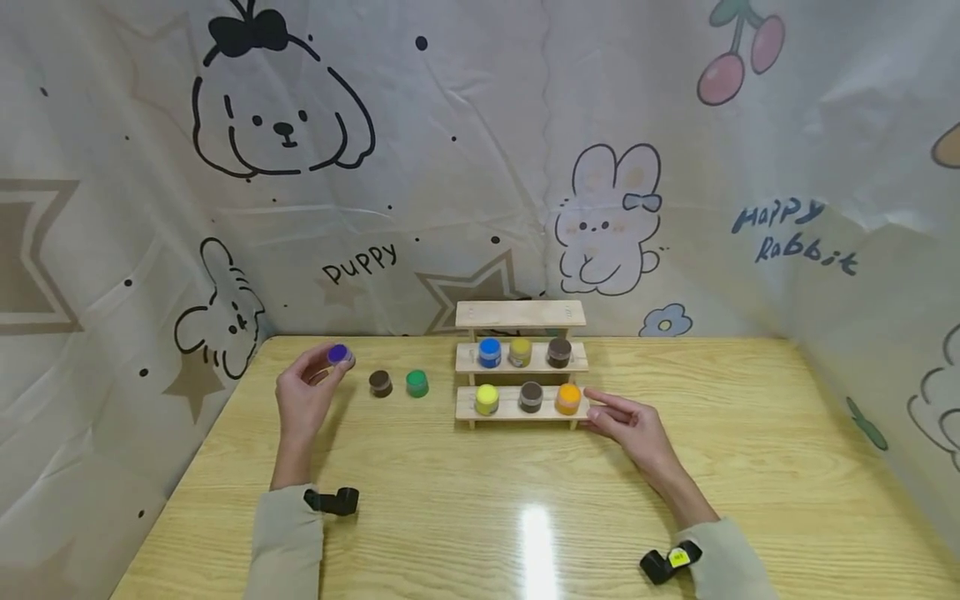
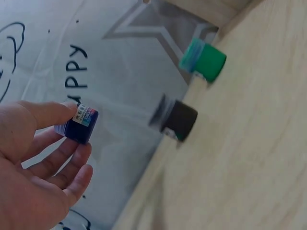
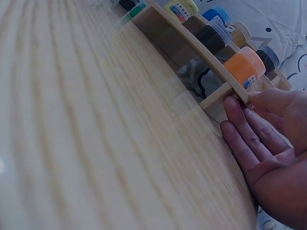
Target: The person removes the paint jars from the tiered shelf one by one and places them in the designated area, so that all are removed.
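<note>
My left hand (image 1: 306, 398) pinches a small purple paint jar (image 1: 340, 355) between thumb and fingers, above the table's back left. In the left wrist view the jar (image 2: 81, 125) shows a printed label. A dark brown jar (image 1: 380, 383) and a green jar (image 1: 417, 383) stand on the table to its right. At the right end of the tiered wooden rack (image 1: 521, 314), my right hand (image 1: 639, 433) grips the bottom shelf's edge by thumb and fingers. An orange jar (image 1: 567, 398) stands just beside those fingertips.
The bottom shelf also bears a bright yellow jar (image 1: 487, 399) and a dark brown jar (image 1: 531, 397). On the middle shelf stand a blue jar (image 1: 490, 352), a dull yellow jar (image 1: 520, 352) and another brown jar (image 1: 558, 352). A printed curtain (image 1: 450, 183) hangs behind the table.
</note>
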Available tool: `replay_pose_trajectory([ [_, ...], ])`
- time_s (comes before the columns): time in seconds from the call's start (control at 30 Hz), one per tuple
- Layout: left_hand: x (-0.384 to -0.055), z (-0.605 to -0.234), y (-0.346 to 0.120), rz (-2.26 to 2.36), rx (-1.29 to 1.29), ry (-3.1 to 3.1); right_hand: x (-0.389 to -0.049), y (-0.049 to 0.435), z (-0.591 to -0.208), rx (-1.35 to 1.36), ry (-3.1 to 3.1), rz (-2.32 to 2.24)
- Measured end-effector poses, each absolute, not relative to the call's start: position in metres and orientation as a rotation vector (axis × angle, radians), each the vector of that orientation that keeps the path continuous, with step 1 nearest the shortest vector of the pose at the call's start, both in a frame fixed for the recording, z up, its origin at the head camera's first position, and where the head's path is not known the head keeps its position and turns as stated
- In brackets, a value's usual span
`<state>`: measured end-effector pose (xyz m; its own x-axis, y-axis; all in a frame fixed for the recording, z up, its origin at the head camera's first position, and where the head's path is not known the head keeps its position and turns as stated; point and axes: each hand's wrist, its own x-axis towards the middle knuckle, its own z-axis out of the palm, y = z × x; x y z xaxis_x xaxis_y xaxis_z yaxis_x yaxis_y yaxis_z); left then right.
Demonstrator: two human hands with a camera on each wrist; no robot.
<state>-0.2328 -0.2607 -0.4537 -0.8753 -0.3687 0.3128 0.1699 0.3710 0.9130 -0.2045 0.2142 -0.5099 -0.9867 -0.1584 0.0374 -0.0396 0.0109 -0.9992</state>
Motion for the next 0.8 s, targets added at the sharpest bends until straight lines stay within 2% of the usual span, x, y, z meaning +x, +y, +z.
replay_pose_trajectory([
  [0.37,-0.233,-0.476,-0.274,-1.554,0.349,-2.316,-0.203,0.214,-0.513,-0.196,2.191,-2.108],
  [0.8,-0.236,-0.488,-0.278,-1.439,0.342,-2.482,-0.206,0.216,-0.511,-0.22,2.187,-2.112],
])
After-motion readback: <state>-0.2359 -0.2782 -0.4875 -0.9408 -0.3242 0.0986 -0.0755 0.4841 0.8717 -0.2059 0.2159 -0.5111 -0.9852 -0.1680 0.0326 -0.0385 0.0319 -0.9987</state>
